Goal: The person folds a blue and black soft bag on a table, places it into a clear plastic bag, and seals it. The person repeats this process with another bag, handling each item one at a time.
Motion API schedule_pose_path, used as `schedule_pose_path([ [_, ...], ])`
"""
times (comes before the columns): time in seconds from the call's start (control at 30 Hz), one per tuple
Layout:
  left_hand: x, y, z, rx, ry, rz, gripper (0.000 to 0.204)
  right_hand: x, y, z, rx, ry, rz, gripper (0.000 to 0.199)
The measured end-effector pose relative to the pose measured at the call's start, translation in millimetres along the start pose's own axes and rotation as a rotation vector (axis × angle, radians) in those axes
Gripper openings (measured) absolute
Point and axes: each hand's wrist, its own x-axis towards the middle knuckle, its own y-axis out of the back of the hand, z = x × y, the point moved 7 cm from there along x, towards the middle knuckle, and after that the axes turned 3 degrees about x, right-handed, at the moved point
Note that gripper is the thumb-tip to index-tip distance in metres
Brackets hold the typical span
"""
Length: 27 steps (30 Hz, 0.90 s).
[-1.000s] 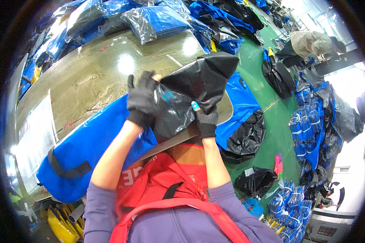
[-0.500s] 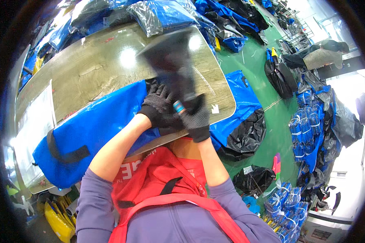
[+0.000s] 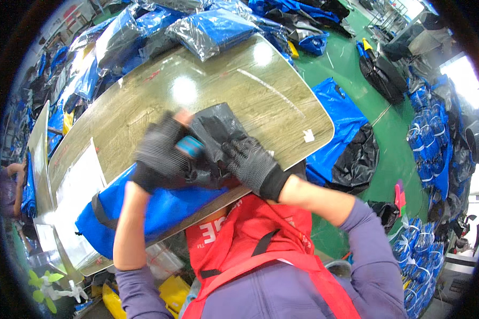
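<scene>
A blue bag (image 3: 167,213) with a black strap lies along the near edge of the wood-patterned table (image 3: 127,114). At its right end is a dark grey-black sheet-like section (image 3: 218,126), folded and crumpled. My right hand (image 3: 250,162), in a black dotted glove, rests on this dark part with its fingers stretched out. At the dark part's left side, my gloved left hand (image 3: 162,151) is smeared by motion. One bare fingertip shows on it, and a small blue band (image 3: 190,146) sits by its thumb side. Whether its fingers grip the dark material is unclear.
Plastic-wrapped blue packages (image 3: 213,32) are heaped along the table's far edge. A white sheet (image 3: 77,183) lies at the left. On the green floor to the right are a blue-and-black bag (image 3: 338,125) and tied blue bundles (image 3: 428,138). Another person's arm (image 3: 17,186) shows far left.
The dark section, swung up and blurred before, now lies lower on the table, folded toward me. My left hand has moved left; my right hand now lies spread on the material. The view has shifted.
</scene>
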Motion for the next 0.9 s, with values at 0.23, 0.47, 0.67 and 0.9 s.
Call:
schedule_pose_path([
  [0.23, -36.9, -59.4, 3.6, 0.043, 0.077, -0.016, 0.077, 70.3, 16.0, 10.5, 0.334, -0.18, 0.028, 0.059],
  [0.47, -36.5, -92.0, -16.3, 0.027, 0.225, -0.033, 0.072, 80.4, -70.1, 14.1, 0.231, -0.334, 0.302, 0.059],
  [0.67, -63.4, -74.8, 5.3, -0.09, 0.293, -0.21, 0.07, 72.2, -55.1, 14.2, 0.196, -0.324, 0.088, 0.064],
  [0.9, -304.2, 11.6, -34.2, 0.795, 0.76, -0.174, 0.066, 67.0, -50.0, -44.1, 0.241, -0.133, 0.108, 0.07],
])
